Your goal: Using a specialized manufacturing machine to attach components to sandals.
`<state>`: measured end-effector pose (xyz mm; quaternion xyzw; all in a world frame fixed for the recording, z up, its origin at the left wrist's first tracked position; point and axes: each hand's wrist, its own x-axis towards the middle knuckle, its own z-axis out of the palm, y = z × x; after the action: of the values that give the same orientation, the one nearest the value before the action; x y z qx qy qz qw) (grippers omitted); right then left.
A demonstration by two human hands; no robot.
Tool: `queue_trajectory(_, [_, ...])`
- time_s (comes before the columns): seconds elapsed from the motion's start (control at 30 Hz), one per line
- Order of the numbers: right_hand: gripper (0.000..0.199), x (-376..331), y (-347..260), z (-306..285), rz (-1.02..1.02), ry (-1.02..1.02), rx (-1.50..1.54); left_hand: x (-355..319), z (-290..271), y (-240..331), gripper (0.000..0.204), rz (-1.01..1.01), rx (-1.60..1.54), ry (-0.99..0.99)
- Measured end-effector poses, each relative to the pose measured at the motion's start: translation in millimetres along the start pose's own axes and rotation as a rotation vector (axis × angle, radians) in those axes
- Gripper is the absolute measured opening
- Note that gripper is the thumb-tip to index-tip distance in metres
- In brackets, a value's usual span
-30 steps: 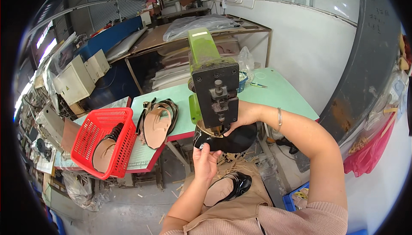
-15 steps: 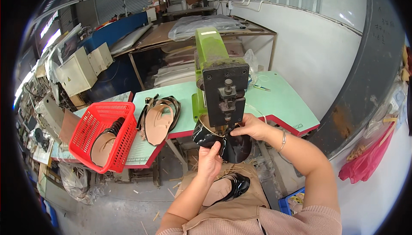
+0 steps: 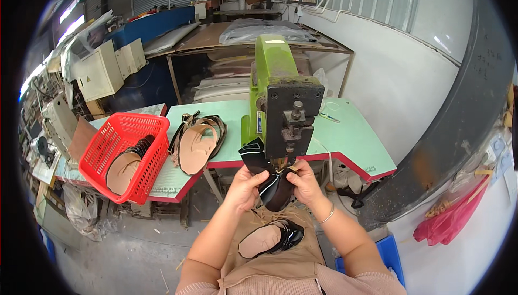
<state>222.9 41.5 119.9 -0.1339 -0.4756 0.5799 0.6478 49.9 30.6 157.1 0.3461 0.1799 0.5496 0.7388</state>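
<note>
A glossy black shoe upper [image 3: 278, 195] with pale edging sits under the black head [image 3: 294, 114] of a green bench machine [image 3: 274, 60]. My left hand [image 3: 246, 188] pinches its left side between thumb and fingers. On the other side, my right hand [image 3: 306, 184] grips it, thumb close below the machine's working tip. Part of the upper stands up to the left of the head, and my fingers hide some of its edges. Across my apron lies another black shoe piece [image 3: 292, 234] with a beige insole-shaped part [image 3: 260, 241].
Left of the machine, beige sole-shaped pieces [image 3: 195, 152] with dark straps lie on the green tabletop [image 3: 229, 125]. A red plastic basket [image 3: 154, 168] holds similar pieces at the table's left. Small snips [image 3: 329, 117] rest right of the machine. A blue crate [image 3: 389, 252] stands by my right forearm.
My right hand has come down and my right elbow in toward my body. The shoe upper has turned and now looks narrower between my hands. The whole view has shifted slightly.
</note>
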Motion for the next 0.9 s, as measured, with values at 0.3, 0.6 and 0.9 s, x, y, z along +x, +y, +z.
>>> queue_trajectory(0.3, [0.015, -14.6, 19.0, 30.2, -0.060, 0.174, 0.213, 13.4, -0.9, 35.3, 0.030, -0.158, 0.200, -0.078])
queue_trajectory(0.6, [0.019, -16.0, 4.5, 34.6, 0.017, 0.209, 0.032, 4.1, -16.4, 29.6, 0.028, -0.107, 0.116, -0.031])
queue_trajectory(0.9, [0.020, -0.7, -47.0, 16.1, 0.298, -0.005, -0.475, -9.0, -13.9, 6.3, 0.029, 0.051, 0.072, 0.018])
